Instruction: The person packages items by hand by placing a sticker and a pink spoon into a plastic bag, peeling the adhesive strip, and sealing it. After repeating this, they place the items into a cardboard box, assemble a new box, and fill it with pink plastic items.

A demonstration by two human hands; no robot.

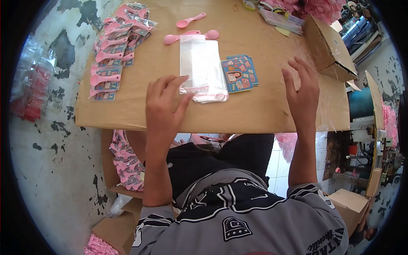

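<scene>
A grey shirt lies nearest, the left hand is at the clear bags on the bench, its fingers' hold impossible to tell, and the right hand, fingers parted and empty, hangs right of blue cards.

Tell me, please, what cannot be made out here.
Head view:
Top card: smallest print too small to read.
Lower cards: mostly under top card.
Rightmost pink spoon: handle mostly hidden by clear bags.
Left hand: palm hidden by its back.
Pink bundle: cut off by top edge.
</scene>
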